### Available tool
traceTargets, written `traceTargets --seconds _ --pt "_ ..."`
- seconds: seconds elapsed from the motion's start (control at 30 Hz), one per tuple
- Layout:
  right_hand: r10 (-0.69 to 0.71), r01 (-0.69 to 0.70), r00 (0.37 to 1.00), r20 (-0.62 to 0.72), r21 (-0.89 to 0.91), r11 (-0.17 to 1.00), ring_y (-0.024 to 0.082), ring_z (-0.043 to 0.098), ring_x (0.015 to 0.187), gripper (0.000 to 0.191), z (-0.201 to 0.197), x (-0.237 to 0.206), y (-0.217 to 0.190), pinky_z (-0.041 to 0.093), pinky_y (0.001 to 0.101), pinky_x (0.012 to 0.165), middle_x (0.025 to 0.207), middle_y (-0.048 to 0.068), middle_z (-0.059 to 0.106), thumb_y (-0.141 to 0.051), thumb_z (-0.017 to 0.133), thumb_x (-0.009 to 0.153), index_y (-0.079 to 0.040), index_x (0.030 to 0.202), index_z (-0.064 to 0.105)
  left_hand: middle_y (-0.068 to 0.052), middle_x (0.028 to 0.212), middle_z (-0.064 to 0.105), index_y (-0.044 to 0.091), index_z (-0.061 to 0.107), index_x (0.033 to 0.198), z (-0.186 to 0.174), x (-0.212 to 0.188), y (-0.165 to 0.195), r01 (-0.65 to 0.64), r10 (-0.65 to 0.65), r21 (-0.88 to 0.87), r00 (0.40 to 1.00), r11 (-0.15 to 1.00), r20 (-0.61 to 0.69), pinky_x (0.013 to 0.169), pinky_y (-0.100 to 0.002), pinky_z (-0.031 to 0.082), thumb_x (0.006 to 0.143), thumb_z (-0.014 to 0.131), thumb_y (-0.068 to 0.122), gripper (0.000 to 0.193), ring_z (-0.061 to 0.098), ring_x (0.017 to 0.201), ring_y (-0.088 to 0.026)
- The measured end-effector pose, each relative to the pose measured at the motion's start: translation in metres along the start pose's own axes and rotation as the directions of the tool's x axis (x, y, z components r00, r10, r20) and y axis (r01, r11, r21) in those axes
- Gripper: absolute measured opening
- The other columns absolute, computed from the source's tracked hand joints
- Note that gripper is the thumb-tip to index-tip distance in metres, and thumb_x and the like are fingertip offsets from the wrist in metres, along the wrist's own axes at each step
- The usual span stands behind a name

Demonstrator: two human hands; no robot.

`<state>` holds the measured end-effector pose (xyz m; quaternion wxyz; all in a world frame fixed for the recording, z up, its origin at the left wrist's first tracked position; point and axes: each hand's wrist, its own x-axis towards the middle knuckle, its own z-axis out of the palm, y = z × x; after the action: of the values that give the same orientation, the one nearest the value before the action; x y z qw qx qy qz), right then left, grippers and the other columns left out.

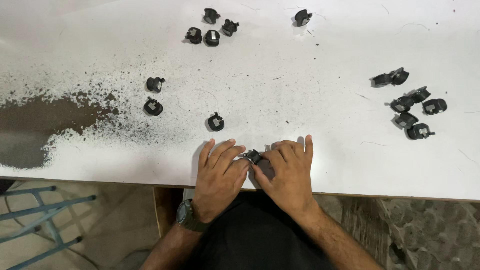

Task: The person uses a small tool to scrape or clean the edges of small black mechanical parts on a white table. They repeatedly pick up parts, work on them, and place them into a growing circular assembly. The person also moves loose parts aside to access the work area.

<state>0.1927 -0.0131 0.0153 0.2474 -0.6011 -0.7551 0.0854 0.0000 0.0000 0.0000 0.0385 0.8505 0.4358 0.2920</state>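
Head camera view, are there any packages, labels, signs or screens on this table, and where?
None in view: only small black parts with grey metal tabs lie loose on the white table, one part sits between the left hand and right hand.

Most of the small black part (254, 156) is buried between the left hand (220, 172) and the right hand (287, 172), only its top corner peeking out, so its shape is anyone's guess. The fingertips under it are hidden too. The table (350, 165) runs off the top and both sides. The blue frame (45, 220) is cut off at left.
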Motion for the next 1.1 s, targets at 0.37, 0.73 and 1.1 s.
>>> traceTargets --seconds 0.37,0.73,1.1 --pt "-0.128 0.174 0.976 -0.179 0.268 0.948 0.026 0.061 0.120 0.034 0.007 -0.028 0.001 0.023 0.0607 0.126 0.113 0.010 0.065 -0.004 0.078 0.085 -0.005 0.113 0.058 -0.001 0.127 0.064 0.013 0.072 0.101 -0.001 -0.005 0.010 0.089 -0.098 -0.086 0.990 0.992 -0.100 0.125 -0.051 0.026 0.090 0.079 0.018 0.014 0.054 0.134 -0.021" --pt "-0.176 0.210 0.972 -0.156 0.239 0.948 0.027 0.064 0.119 0.035 -0.001 -0.019 -0.003 0.029 0.0599 0.124 0.107 0.008 0.068 -0.001 0.080 0.080 -0.009 0.108 0.061 -0.001 0.128 0.064 0.014 0.072 0.101 -0.001 -0.003 0.012 0.096 -0.110 -0.127 0.988 0.987 -0.110 0.125 -0.053 0.027 0.090 0.080 0.016 0.013 0.054 0.134 -0.022" --pt "-0.111 0.136 0.987 -0.113 0.254 0.958 0.026 0.069 0.110 0.031 0.002 -0.018 -0.006 0.038 0.0585 0.120 0.103 0.009 0.069 0.000 0.079 0.079 -0.006 0.105 0.065 -0.004 0.130 0.065 0.013 0.072 0.095 -0.002 -0.004 0.009 -0.034 0.038 0.047 0.996 0.998 -0.086 0.124 -0.055 0.027 0.090 0.080 0.016 0.011 0.053 0.134 -0.024"
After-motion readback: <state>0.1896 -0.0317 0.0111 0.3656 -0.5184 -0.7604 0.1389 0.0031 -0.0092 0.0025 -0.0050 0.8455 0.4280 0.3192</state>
